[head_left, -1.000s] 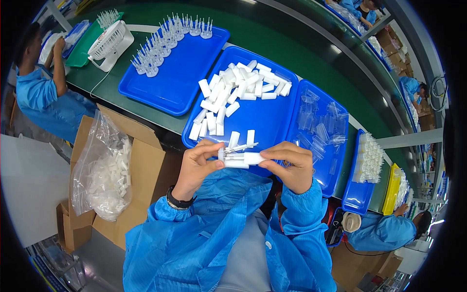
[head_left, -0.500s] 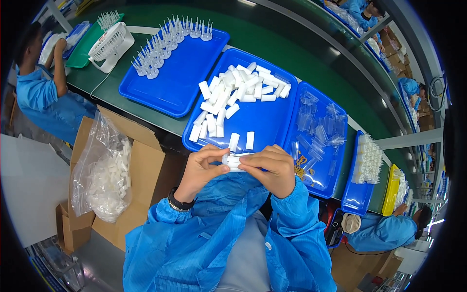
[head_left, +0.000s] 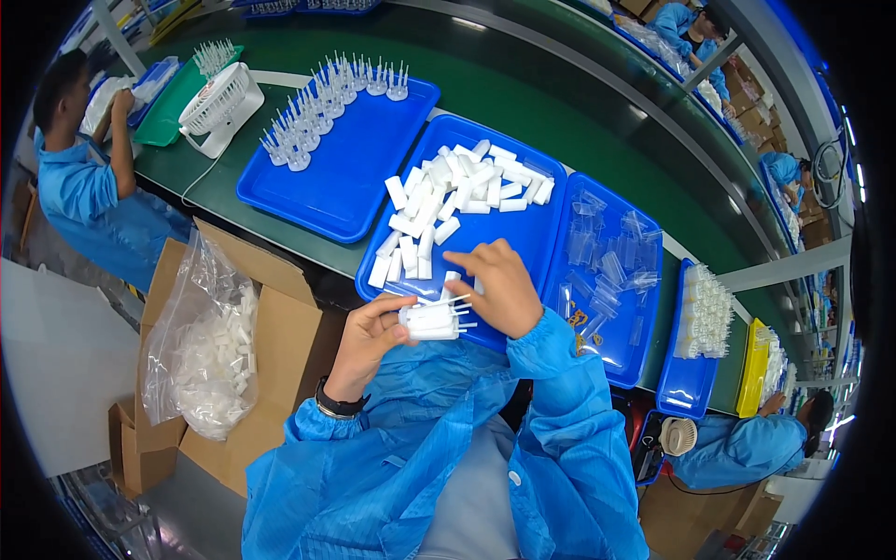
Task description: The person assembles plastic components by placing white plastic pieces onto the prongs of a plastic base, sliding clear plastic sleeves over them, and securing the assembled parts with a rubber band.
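My left hand (head_left: 371, 338) is closed round one end of a white pronged plastic part (head_left: 431, 322). White sleeve-like blocks sit on some of its prongs, and thin bare prongs stick out to the right. My right hand (head_left: 504, 291) is off the part, its thumb and forefinger spread at the near edge of the middle blue tray (head_left: 532, 247). A loose white block (head_left: 450, 283) lies between those two fingertips, partly hidden, with no grip on it to be seen. Farther back in the same tray is a heap of white blocks (head_left: 448, 191).
On the left, a blue tray (head_left: 350, 201) holds rows of pronged parts (head_left: 322, 107); a white fan (head_left: 213, 103) stands beyond it. Clear plastic pieces (head_left: 607, 266) fill a tray on the right. An open carton (head_left: 289, 345) with bagged white pieces stands at my left. Co-workers sit on both sides.
My right hand has left the pronged part and moved up and right to the tray, fingers opening. My left hand has shifted slightly down and left, still holding the part.
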`<state>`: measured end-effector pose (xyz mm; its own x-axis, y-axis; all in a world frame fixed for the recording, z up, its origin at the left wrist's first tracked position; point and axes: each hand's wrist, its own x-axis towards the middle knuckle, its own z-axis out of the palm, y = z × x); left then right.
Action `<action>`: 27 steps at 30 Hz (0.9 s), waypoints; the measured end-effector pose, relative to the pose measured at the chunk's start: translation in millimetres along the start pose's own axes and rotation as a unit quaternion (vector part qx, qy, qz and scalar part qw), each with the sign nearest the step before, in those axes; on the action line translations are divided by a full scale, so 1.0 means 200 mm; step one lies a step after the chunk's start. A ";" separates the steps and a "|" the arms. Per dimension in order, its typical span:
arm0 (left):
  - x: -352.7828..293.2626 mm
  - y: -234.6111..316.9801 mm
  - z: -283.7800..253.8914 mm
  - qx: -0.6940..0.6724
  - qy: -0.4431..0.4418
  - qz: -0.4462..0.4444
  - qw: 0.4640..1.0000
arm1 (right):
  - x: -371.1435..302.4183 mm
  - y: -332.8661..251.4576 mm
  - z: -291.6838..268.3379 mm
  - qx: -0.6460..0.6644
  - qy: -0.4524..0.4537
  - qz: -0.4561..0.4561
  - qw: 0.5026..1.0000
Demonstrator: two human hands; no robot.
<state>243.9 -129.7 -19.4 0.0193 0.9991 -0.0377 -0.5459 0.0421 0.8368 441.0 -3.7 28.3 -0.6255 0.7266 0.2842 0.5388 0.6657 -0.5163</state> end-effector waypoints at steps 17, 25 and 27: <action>0.03 -0.01 0.00 -0.033 0.003 0.012 0.999 | -0.02 -0.01 0.08 -0.048 -0.082 0.050 0.994; 0.03 0.04 0.04 -0.048 0.036 -0.002 0.998 | -0.06 -0.01 -0.12 0.291 0.021 0.168 0.942; 0.04 0.01 0.02 -0.032 0.031 0.013 0.999 | -0.09 -0.01 -0.14 0.366 0.045 0.166 0.914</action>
<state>245.8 -122.1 -15.8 -0.0463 0.9976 -0.0509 -0.5974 0.0132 0.8018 467.0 -14.0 46.4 -0.4295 0.9009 0.0625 0.1468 0.1379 -0.9795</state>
